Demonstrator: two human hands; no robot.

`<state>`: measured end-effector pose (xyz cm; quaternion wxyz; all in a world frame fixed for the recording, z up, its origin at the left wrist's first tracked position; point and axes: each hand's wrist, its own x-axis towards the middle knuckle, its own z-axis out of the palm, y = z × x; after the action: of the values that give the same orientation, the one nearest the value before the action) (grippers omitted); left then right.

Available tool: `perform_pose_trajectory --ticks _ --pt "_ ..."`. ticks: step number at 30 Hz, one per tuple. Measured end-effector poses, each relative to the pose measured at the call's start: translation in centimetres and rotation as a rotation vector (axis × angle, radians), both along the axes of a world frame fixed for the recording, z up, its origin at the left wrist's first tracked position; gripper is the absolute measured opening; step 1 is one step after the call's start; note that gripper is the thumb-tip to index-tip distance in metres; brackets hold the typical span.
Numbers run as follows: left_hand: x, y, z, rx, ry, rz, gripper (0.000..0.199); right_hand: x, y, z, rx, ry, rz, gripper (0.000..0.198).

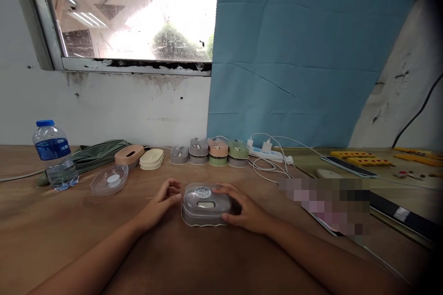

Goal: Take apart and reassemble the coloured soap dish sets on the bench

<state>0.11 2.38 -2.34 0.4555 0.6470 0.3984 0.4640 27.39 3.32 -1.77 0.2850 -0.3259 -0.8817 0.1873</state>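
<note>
A grey oval box with a clear lid, a round patterned sticker and a slot showing through the lid sits on the wooden table in front of me. My right hand grips its right end, fingers over the lid's edge and thumb at the front side. Just off the box's left end is my left hand, empty, its fingers loosely bent and apart, with the thumb pointing at the box. Farther left lie a loose clear lid, a peach oval piece with a slot and stacked cream trays.
Along the wall stand several similar boxes, including a peach box and a green box atop others. A water bottle and green bag are at left. Right are a power strip, cables, a phone and yellow holders.
</note>
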Motion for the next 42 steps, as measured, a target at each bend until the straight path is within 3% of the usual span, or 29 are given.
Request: perform_pose_trajectory --ticks 4,8,17,26,31,35,38,40,42 --pt "0.4 -1.7 1.1 0.154 0.32 -0.229 0.059 0.3 0.2 -0.1 -0.051 -0.013 0.043 0.053" --pt "0.5 -1.7 1.0 0.242 0.468 -0.241 0.074 0.3 0.1 0.0 -0.073 -0.038 0.06 0.06" --pt "-0.4 -1.1 1.1 0.236 0.499 -0.263 0.075 -0.4 -0.9 0.8 -0.05 -0.005 0.171 0.072" --pt "-0.9 -0.5 1.0 0.164 0.369 -0.382 0.077 -0.4 -1.1 1.4 -0.083 -0.116 0.253 0.087" --pt "-1.1 -0.9 1.4 0.232 0.503 -0.334 0.079 -0.1 -1.1 0.9 0.022 -0.181 0.27 0.098" --pt "-1.7 -0.6 1.3 0.257 0.547 -0.333 0.084 -0.4 -1.0 1.3 0.123 -0.23 0.413 0.076" --pt "-2.6 -0.1 1.3 0.248 0.48 -0.31 0.083 -1.3 -0.3 1.2 0.161 -0.243 0.396 0.069" --pt "-3.5 0.4 1.5 0.286 0.391 -0.17 0.07 -2.4 0.8 0.9 0.191 -0.245 0.343 0.069" --pt "-4.5 1.2 1.7 0.353 0.259 0.125 0.05 -4.1 2.3 0.7 0.24 -0.234 0.28 0.07"
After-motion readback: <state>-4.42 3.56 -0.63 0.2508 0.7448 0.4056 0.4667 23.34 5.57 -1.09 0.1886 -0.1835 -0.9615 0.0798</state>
